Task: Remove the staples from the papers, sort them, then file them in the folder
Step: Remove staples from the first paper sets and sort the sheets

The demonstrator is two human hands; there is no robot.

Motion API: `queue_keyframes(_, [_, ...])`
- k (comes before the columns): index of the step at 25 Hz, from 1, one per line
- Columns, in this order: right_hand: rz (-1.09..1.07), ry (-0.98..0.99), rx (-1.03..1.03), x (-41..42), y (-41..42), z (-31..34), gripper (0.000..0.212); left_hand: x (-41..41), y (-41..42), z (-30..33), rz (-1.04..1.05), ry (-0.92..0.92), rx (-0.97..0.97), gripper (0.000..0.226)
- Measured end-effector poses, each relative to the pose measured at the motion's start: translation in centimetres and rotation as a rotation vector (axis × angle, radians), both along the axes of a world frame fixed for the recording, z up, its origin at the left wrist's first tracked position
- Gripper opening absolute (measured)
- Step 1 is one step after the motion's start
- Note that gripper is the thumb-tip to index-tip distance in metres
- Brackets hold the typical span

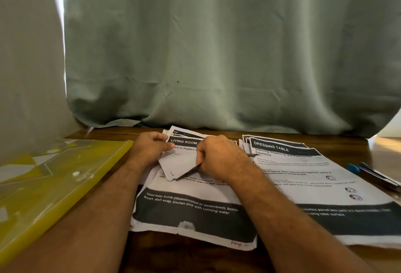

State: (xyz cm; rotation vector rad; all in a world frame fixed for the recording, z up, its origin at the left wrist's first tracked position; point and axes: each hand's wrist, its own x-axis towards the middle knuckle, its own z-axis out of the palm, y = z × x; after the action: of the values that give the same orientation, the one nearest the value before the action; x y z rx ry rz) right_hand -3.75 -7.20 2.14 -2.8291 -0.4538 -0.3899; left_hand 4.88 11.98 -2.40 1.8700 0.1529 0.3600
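The white printed sheets headed "LIVING ROOM" (184,153) lie at the middle of the brown wooden table (195,259), on top of a larger white sheet with a black band of text at its near edge (191,209). A lower corner of the headed sheets is folded up and back. The left hand (152,146) pinches the upper left edge of these sheets, fingers curled onto the paper. The right hand (217,155) is clenched over the folded corner, fingertips buried in the fold. Whether it holds a tool or a staple cannot be told.

Judgement: the staple-removal step is in hand; sorting is partly begun and filing is not yet done. The next move calls for a firm hold with the left hand while the right works the fastening free without tearing the corner.

To the right, touching the central pile, lies a second stack of white printed sheets headed "DRESSING TABLE" (308,177). Beyond it, at the table's right edge, rests a blue-tipped dark pen-like implement (373,174); its exact kind is unclear. The translucent yellow plastic folder (43,190) lies closed at the left, apart from the papers. A grey-green curtain (217,44) hangs behind. Nothing obstructs the hands; the overlapping stacks risk mixing.
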Motion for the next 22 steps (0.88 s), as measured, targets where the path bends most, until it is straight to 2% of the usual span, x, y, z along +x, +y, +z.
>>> queue_keyframes(6, [0.039,0.043,-0.049,-0.6,0.1,0.0,0.014,1.1,-0.4,-0.2,0.027,0.049,0.363,0.070])
queue_keyframes(9, [0.052,0.060,-0.074,-0.8,0.3,0.1,0.014,1.1,-0.6,-0.3,0.002,0.032,0.403,0.080])
queue_keyframes(13, [0.082,0.050,-0.109,-1.0,0.3,0.2,0.012,0.7,-0.6,0.1,0.050,-0.043,0.338,0.062])
queue_keyframes(18, [0.108,0.006,-0.110,-1.3,0.3,0.2,0.012,0.7,-0.6,0.1,0.132,-0.089,0.319,0.011])
queue_keyframes(22, [0.101,-0.049,-0.057,-0.9,0.7,-0.1,0.024,0.2,-0.3,0.8,0.209,-0.213,0.127,0.008])
